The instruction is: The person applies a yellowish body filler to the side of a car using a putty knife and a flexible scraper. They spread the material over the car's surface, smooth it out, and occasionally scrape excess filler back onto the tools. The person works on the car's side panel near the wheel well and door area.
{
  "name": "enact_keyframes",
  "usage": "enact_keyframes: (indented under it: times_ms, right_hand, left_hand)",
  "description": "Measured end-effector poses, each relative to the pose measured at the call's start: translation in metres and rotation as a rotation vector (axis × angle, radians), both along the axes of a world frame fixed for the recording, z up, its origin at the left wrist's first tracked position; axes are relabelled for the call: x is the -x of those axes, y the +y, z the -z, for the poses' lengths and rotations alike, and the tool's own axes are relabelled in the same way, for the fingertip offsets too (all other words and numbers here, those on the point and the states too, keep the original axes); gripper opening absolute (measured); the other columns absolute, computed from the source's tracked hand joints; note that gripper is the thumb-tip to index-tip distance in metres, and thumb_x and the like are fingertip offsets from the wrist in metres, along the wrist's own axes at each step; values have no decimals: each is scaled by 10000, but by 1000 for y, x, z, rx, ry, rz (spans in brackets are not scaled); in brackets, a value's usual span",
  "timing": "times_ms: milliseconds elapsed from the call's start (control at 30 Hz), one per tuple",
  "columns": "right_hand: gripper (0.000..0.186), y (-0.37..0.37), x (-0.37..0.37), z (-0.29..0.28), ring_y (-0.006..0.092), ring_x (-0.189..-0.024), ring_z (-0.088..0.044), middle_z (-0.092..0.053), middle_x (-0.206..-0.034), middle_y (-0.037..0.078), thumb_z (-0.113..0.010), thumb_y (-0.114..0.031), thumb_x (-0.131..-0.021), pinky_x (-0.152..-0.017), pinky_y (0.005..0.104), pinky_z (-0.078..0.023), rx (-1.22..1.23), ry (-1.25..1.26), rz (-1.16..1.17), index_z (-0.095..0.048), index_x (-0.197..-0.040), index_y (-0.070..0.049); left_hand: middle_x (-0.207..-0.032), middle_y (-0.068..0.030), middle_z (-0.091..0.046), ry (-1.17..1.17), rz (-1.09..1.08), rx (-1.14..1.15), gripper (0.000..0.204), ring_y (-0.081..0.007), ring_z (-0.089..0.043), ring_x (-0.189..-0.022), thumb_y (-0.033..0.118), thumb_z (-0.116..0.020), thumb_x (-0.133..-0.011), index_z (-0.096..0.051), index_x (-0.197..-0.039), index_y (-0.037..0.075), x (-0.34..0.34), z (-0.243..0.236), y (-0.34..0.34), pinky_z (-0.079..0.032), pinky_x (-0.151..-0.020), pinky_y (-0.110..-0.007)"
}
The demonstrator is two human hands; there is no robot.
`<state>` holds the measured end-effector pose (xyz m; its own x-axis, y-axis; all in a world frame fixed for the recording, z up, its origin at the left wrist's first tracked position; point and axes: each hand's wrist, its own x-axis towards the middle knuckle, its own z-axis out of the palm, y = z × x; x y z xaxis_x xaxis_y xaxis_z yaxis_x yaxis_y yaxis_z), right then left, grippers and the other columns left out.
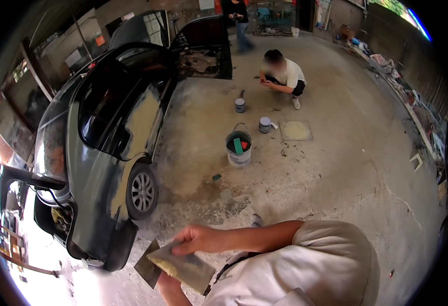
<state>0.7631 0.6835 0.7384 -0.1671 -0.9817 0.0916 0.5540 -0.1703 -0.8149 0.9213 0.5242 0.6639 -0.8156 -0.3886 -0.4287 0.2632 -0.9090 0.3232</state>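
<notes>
My right hand point(193, 239) is closed on a flat metal spreader point(191, 268), thumb pressed on its face, with a smear of yellowish putty point(165, 265) along it. Below, my left hand point(169, 283) grips a second metal plate point(146, 262), held against the first; its fingers are partly hidden. Beyond them stands a dark car point(96, 204) with yellowish filler patches point(142, 115) on its door and rear panel beside the wheel point(141, 188).
A person point(290, 76) squats near two cans point(240, 105) point(265, 125) and a putty-smeared board point(296, 130). A bucket point(239, 155) holds green and red pieces. Another person point(241, 30) stands behind the open car door point(198, 61). Assorted materials point(387, 76) line the right wall.
</notes>
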Motion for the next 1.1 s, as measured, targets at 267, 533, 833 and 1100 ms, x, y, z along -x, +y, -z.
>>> enact_keyframes:
  times_ms: [267, 533, 833, 1100]
  right_hand:
    - [262, 68, 49, 29, 52, -748, -598, -686, -884, 16, -665, -203, -901, -687, 223, -486, -226, -100, 164, -673, -1038, 20]
    - [253, 148, 52, 1, 59, -724, -589, -681, -839, 19, -684, -207, -886, -657, 224, -465, -130, 72, 28, -678, -999, 20]
    - [292, 241, 100, 7, 52, -796, -583, -656, -899, -3, -636, -269, -920, -691, 234, -468, -137, -119, 741, -642, -1072, -20]
    - [271, 265, 130, 12, 73, -853, -598, -641, -953, 0, -581, -309, -953, -797, 257, -478, -64, -138, 1116, -605, -1065, -63]
  left_hand:
    - [-524, 26, -357, 55, 801, 286, 213, -66, -270, -418, 195, -521, -940, -492, -801, 36, 19, -41, 21, -223, -441, -246]
    - [-590, 12, -493, -303, 623, 614, 199, -41, -321, -430, 177, -500, -956, -607, -895, 21, 90, -17, 84, -279, -437, -219]
    - [-972, -131, -676, -160, 246, 530, 319, -231, -684, -698, 282, -442, -1009, -527, -1174, 22, 137, -42, 148, -567, -578, -340]
    - [-987, -158, -647, -20, 235, 678, 303, -305, -676, -607, 263, -434, -1018, -485, -1184, 14, 136, -50, 155, -578, -550, -358]
